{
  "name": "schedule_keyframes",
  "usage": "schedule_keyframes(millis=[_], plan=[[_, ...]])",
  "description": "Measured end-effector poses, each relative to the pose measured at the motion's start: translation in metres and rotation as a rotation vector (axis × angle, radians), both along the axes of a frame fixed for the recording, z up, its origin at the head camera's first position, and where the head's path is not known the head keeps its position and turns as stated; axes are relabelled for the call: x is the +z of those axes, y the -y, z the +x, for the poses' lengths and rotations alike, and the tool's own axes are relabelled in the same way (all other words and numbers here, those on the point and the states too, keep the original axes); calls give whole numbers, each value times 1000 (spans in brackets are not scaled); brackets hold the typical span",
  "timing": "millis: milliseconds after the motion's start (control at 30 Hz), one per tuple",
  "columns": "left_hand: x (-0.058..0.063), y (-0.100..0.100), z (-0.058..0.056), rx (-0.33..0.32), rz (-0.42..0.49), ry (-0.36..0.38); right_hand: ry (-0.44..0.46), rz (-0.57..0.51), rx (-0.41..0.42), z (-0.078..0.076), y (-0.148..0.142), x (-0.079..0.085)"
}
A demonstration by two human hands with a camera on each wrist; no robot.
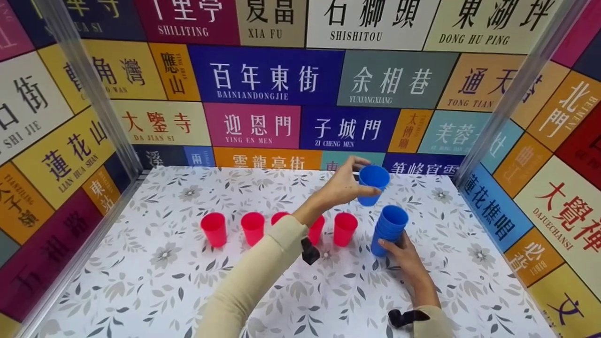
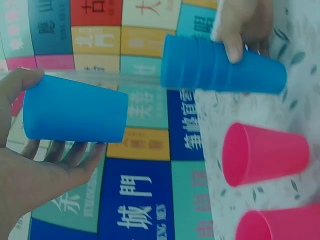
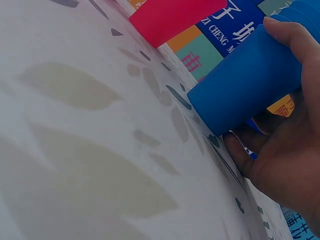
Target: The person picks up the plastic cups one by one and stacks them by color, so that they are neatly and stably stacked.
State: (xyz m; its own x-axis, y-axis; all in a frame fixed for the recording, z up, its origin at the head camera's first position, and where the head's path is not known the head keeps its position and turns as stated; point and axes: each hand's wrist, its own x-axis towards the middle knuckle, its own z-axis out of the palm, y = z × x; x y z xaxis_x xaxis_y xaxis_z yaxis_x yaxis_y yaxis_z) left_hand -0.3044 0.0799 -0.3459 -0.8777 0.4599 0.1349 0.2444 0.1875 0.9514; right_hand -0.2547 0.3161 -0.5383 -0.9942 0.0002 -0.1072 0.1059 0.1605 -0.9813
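Observation:
My left hand holds a single blue cup up in the air, thumb on one side and fingers on the other. The same blue cup fills the left part of the left wrist view, its mouth toward the palm side. Below and to the right, my right hand grips a stack of nested blue cups low on its side, mouths up. In the right wrist view, the thumb and fingers of the right hand wrap the lowest blue cup close to the tabletop.
Several red cups stand upright in a row, from the leftmost red cup to the rightmost red cup near the blue stack. My left forearm partly covers the middle ones. A floral-patterned table is bounded by sign-covered walls.

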Motion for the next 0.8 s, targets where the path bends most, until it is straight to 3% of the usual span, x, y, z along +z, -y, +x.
schedule_keyframes(millis=[267, 633, 800], plan=[[3, -19, 9, -29, -18, 5, 7, -1, 13, -1, 2, 1], [-9, -48, 14, -43, 7, 61, 41, 66, 4, -3, -1, 2], [-19, -57, 13, -33, 21, 68, 0, 51, 30, -1, -1, 1]])
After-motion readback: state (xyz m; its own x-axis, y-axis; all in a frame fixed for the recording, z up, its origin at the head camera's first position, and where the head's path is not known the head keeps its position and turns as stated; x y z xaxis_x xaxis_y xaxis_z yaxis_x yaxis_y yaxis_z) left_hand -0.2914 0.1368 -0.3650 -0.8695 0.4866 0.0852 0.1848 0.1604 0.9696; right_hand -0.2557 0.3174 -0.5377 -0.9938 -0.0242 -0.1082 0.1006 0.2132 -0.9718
